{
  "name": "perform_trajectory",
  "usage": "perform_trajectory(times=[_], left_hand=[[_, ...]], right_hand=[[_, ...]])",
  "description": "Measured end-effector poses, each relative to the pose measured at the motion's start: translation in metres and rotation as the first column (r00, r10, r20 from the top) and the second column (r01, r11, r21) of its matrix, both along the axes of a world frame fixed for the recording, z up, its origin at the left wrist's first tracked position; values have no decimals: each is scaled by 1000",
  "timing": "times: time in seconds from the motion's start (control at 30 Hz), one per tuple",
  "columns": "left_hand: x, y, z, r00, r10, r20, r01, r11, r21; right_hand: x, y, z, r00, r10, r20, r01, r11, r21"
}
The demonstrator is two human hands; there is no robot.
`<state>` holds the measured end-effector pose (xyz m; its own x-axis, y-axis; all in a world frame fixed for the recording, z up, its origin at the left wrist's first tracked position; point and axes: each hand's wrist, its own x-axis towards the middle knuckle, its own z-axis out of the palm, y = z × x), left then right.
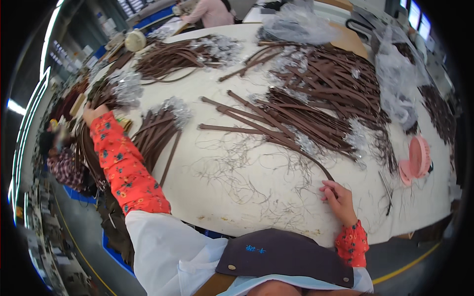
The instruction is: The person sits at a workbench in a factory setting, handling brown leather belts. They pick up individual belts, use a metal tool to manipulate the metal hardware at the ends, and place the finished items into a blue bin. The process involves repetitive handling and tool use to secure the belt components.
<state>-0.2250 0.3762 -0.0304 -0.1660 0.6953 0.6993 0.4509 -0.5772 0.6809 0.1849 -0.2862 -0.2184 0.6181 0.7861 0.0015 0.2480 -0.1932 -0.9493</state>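
Observation:
My left hand [94,114] reaches to the far left edge of the table. Its fingers look closed on a bundle of brown straps [85,143] that hangs down there, though they are partly hidden. Near the front right, my right hand [341,201] has its thumb and fingers bent together at the end of a long brown strap [316,163]. That strap curves back to a pile of straps [306,121] in the middle right, with silvery clear wrapping on some ends. Another bunch of brown straps [157,129] lies beside my left forearm.
Loose threads [232,170] litter the white table [197,197]. A bigger strap heap [331,79] and clear plastic bags [395,84] lie at the back right. On the right are a pink round object [418,157] and a thin metal tool [385,187]. People [69,165] work nearby.

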Motion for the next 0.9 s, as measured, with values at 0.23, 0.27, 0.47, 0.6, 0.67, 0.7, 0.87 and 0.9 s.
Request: perform_trajectory(times=[0.23, 0.27, 0.47, 0.6, 0.67, 0.7, 0.87, 0.9], left_hand=[[8, 77, -208, 911, 232, -340, -389, 758, -524], [28, 70, -229, 890, 270, -366, -446, 674, -589], [-34, 90, -251, 890, 191, -413, -425, 675, -604], [4, 88, -199, 935, 295, -197, -346, 642, -684], [57, 44, -187, 725, 536, 432, -38, 658, -752], [50, 31, -188, 860, 407, 308, -103, 728, -677], [49, -22, -212, 995, -92, 26, 93, 880, -466], [88, -62, -197, 972, -133, 196, 211, 862, -461]], right_hand=[[-2, 0, 11, 1000, -16, 10, 17, 995, -94], [-6, -6, 15, 998, -50, -33, 45, 992, -118], [25, -43, 24, 965, -260, -23, 261, 960, 101], [68, -106, 17, 769, -595, 234, 591, 801, 93], [74, -133, 31, 580, -584, 568, 722, 691, -27], [82, -141, 29, 512, -505, 695, 732, 680, -45], [99, -158, 5, 329, -232, 915, 798, 586, -138], [95, -164, 0, 326, -229, 917, 815, 560, -150]])
